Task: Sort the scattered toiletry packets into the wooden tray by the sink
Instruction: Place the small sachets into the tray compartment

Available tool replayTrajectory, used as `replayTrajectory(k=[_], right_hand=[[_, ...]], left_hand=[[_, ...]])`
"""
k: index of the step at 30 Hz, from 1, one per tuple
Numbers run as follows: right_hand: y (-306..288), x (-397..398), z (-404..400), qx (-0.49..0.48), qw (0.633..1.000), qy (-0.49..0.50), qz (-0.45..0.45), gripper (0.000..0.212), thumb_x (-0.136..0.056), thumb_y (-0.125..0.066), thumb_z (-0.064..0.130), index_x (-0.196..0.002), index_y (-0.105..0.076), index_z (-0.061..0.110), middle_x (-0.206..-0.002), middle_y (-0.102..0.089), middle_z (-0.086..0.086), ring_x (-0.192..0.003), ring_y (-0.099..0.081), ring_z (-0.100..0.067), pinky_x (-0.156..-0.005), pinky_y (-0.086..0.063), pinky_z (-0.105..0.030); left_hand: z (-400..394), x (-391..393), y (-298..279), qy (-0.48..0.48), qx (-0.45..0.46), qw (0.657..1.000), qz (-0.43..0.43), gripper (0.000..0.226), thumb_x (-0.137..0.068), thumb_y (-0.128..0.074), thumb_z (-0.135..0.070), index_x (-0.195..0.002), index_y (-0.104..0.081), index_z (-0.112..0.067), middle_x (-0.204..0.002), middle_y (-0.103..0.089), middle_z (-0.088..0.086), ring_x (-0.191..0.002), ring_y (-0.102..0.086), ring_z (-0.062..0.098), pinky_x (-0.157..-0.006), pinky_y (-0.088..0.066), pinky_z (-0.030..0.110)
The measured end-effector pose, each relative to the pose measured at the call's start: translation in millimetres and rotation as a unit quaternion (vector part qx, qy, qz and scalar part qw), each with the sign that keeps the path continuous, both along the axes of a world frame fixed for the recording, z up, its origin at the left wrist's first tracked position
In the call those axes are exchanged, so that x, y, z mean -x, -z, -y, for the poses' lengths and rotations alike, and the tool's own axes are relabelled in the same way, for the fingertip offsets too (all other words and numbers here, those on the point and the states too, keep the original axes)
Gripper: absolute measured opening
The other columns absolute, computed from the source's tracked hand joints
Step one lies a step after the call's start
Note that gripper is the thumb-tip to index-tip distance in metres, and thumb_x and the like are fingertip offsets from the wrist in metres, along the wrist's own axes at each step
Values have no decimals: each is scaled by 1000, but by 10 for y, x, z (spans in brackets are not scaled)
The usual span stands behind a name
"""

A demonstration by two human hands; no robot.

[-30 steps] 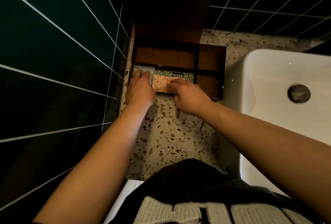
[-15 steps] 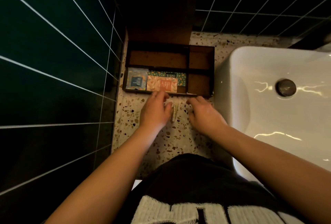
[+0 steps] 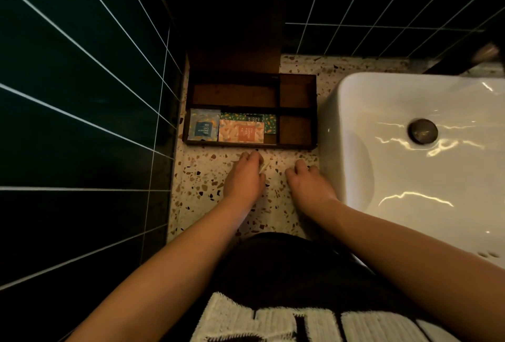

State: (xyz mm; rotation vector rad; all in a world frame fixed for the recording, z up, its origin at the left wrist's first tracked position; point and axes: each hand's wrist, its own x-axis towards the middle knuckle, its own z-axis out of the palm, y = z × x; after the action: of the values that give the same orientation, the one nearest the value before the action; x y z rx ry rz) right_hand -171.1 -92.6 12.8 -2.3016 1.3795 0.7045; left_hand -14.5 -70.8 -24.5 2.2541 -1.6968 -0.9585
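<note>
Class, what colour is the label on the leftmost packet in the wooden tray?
Dark blue, on a pale speckled packet; the head view shows it.

Green packet [image 3: 247, 118] half under orange packet [image 3: 241, 131]; print illegible.

Left hand [image 3: 244, 177]: palm down, your fingers curled tight at the tips.
Right hand [image 3: 306, 181]: palm down, your fingers loosely bent, apart from the left.
Forearms: both bare, reaching forward.
</note>
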Motion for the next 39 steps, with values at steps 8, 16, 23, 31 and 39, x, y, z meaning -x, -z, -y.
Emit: replayTrajectory(k=[8, 16, 23, 31, 39], right_hand=[[66, 1, 17, 9, 999, -27, 25, 28, -93, -51, 9, -121, -59, 9, -129, -50, -15, -113, -51, -36, -92, -52, -44], [35, -45, 95, -82, 960, 207, 168, 52, -89, -55, -4, -134, -42, 20, -140, -45, -10, -114, -56, -26, -94, -52, -36], [-248, -44, 314, -104, 892, 337, 283, 20, -90, -69, 17, -109, -66, 24, -101, -63, 3, -92, -63, -13, -80, -53, -26], [-568, -239, 824, -22, 840, 374, 392, 6, -93, -67, 25, -96, -72, 28, -99, -68, 10, -87, -65, -7, -71, -52, -21], [-526, -383, 1188, 34, 878, 312, 360, 12, -97, -61, 20, -104, -71, 22, -97, -63, 7, -63, -54, 0, -52, -38, -11]], left_hand=[[-90, -83, 8, -8, -17, 1000, 18, 32, -86, -66, -16, -116, -54, -21, -115, -58, 3, -102, -58, 24, -79, -54, 41], [-147, -175, -70, -52, 37, 997, -48, 32, -94, -63, -35, -121, -55, -21, -111, -60, 0, -95, -60, 21, -74, -53, 37], [27, -237, -293, -102, 56, 983, -146, 40, -94, -63, -18, -131, -52, -27, -107, -64, -4, -90, -64, 16, -76, -57, 36], [456, -335, -468, -148, 104, 966, -184, 14, -99, -60, -22, -111, -64, -18, -88, -61, -12, -78, -58, 2, -65, -46, 21], [839, -333, -432, -139, 86, 971, -177, 14, -98, -61, -24, -109, -70, -20, -96, -65, -5, -86, -62, 11, -69, -47, 24]])
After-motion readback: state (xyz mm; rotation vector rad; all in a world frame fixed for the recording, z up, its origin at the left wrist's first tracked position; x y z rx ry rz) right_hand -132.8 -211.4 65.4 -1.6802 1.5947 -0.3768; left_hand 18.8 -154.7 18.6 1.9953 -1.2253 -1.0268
